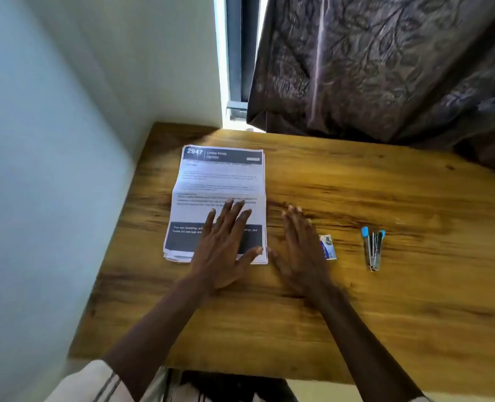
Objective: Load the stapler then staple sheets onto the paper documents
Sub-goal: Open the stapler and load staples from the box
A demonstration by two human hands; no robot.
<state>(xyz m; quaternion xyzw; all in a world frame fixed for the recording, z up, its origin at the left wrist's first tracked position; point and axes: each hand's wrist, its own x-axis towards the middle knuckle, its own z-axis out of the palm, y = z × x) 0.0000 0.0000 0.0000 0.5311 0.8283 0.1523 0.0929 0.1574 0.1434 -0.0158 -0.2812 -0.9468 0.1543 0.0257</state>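
A stack of printed paper documents [220,181] lies on the left part of the wooden table [385,300]. My left hand [226,245] rests flat on the lower half of the stack, fingers spread, holding nothing. My right hand [301,250] is flat over the bare wood just right of the stack, blurred, fingers apart and empty. A small staple box [329,246] lies right beside that hand, partly hidden by it. Further right lies a metal stapler [373,248] with blue ends, untouched.
A white wall [52,169] runs close along the table's left side. A dark patterned curtain [385,68] hangs over the far right edge, beside a window frame [236,53]. The table's near edge lies just above my lap.
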